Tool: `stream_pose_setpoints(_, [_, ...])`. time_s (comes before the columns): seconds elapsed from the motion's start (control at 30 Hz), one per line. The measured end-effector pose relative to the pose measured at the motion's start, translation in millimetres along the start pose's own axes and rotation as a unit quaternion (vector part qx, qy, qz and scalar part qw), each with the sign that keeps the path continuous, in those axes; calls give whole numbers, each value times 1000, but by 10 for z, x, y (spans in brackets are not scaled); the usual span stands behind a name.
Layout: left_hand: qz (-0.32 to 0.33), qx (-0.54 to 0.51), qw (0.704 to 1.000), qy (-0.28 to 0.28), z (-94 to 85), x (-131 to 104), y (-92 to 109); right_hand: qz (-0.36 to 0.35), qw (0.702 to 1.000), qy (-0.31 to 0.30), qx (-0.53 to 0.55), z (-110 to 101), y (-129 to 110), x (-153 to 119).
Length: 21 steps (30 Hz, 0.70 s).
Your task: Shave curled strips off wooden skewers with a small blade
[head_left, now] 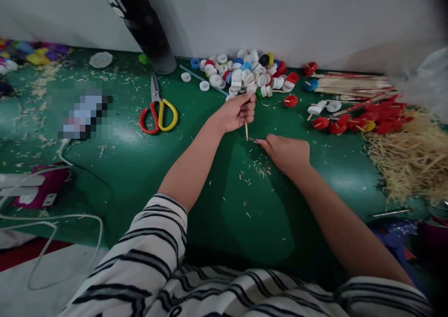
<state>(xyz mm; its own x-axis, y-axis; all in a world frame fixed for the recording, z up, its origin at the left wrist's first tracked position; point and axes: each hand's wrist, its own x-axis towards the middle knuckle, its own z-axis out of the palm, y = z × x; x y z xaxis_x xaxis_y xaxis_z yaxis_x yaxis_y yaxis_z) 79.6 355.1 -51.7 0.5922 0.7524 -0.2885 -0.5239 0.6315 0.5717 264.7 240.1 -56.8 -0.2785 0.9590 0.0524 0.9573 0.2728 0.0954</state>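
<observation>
My left hand [238, 111] is closed around a thin wooden stick [246, 131], whose lower end points down toward me. Just right of that end, my right hand [287, 152] grips a small knife [252, 140]; its blade lies against or very close to the stick's tip. Most of the knife's handle is hidden in my fingers. Thin wood shavings [262, 168] are scattered on the green table [217, 233] below both hands. Behind my left hand rises a heap of bottle caps [248, 72], mostly white with some red and blue.
Red-and-yellow-handled scissors [158, 109] lie left of my hands, near a dark bottle [149, 32]. Thin sticks [353, 83], red caps on sticks [381, 116] and a straw-like pile [413, 158] fill the right. A phone [84, 114] with a white cable [100, 223] is at left.
</observation>
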Motion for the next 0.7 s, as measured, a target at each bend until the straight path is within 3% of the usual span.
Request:
stream_pose_setpoints(0.3, [11,50,998,-23,-19,-24,-8,48,998,-8,27,-15,24,11])
stream_pose_setpoints(0.4, [56,63,996,-42,81,-20,-82,47,998,-12,44,-21,45,7])
stream_pose_setpoints(0.53, [137,118,973,-141,267,-23,-197,54,996,-6,70,-20,75,-6])
stream_pose_setpoints(0.7, [143,144,971,-123,332,-72,-224,54,993,9,104,-18,97,-18])
